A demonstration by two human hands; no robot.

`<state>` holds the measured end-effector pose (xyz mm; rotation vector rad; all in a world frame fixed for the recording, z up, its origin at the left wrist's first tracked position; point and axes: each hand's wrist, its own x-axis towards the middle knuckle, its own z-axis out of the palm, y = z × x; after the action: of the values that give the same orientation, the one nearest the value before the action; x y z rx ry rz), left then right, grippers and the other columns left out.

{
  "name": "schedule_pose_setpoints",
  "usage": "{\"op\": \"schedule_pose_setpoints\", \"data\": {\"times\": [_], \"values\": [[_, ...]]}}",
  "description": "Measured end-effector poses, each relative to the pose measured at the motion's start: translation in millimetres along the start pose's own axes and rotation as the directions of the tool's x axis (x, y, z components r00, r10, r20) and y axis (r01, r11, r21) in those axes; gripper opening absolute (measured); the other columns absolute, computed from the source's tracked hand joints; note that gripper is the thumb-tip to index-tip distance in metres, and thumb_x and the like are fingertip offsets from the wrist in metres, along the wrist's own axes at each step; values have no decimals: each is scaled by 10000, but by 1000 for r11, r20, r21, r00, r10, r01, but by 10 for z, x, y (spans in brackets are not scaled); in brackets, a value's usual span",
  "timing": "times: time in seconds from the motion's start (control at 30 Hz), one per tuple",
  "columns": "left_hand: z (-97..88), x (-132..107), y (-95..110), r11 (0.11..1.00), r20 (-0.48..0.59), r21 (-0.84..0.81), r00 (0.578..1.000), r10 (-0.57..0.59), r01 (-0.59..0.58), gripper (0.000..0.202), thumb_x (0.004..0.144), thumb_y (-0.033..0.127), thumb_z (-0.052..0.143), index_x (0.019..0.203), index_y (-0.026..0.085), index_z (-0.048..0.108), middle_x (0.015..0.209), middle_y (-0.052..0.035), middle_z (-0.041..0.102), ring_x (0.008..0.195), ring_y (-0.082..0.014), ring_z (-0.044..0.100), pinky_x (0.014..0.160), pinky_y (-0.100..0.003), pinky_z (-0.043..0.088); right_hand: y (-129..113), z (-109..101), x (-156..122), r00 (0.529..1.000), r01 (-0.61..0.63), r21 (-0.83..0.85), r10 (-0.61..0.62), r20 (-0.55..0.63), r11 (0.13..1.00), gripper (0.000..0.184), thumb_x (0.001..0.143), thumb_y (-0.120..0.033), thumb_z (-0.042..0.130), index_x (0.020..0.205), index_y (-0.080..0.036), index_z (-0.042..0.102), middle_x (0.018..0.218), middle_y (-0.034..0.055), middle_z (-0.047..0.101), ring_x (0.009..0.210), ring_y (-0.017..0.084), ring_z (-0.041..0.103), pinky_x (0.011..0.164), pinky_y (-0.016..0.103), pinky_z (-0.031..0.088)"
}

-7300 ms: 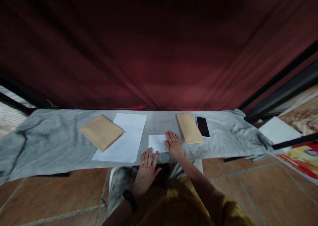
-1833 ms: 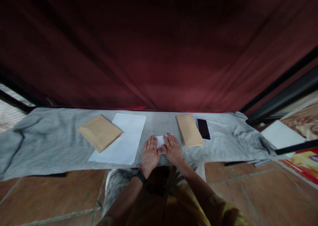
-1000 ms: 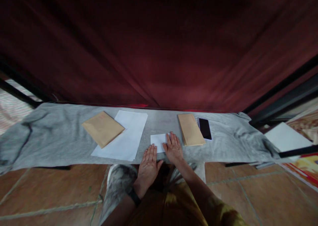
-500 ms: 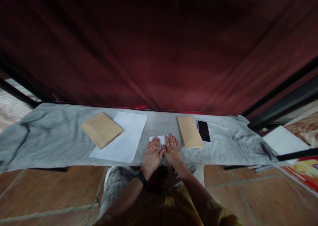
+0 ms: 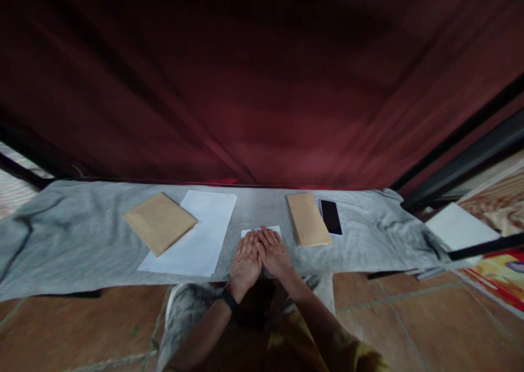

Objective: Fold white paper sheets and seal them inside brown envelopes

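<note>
A small folded white paper (image 5: pixel 277 231) lies on the grey cloth near the front edge, mostly hidden under my hands. My left hand (image 5: pixel 245 260) rests flat on it, fingers stretched forward. Beside it, my right hand (image 5: pixel 273 251) is also laid flat on the paper, its fingers touching those of the left. To the left are large white sheets (image 5: pixel 210 225), with a stack of brown envelopes (image 5: pixel 161 223) lying askew over part of them. On the right lies a stack of narrower brown envelopes (image 5: pixel 308 219).
A smartphone (image 5: pixel 331 217) with a dark screen lies beside the right envelopes. The grey cloth (image 5: pixel 364 241) covers the long, narrow surface. Behind it hangs a dark red curtain (image 5: pixel 262 99). Dark metal bars (image 5: pixel 462 137) and a white board (image 5: pixel 462 227) are at the right.
My hands have come closer together on the folded paper, the right one sliding left until its fingers meet the left hand's. The whole view has shifted slightly.
</note>
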<state>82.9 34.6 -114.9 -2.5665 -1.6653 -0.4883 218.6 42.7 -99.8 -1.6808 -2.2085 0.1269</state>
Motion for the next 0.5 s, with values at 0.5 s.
{"op": "schedule_pose_setpoints", "data": {"times": [0.5], "values": [[-32, -49, -124, 987, -74, 28, 985, -154, 156, 584, 952, 265, 354, 1486, 32, 393, 1542, -198, 425, 1465, -278, 355, 1185, -472, 349, 161, 152, -194, 959, -182, -68, 162, -231, 981, 569, 1027, -376, 439, 1514, -87, 394, 1532, 200, 433, 1424, 309, 401, 1164, 503, 303]]}}
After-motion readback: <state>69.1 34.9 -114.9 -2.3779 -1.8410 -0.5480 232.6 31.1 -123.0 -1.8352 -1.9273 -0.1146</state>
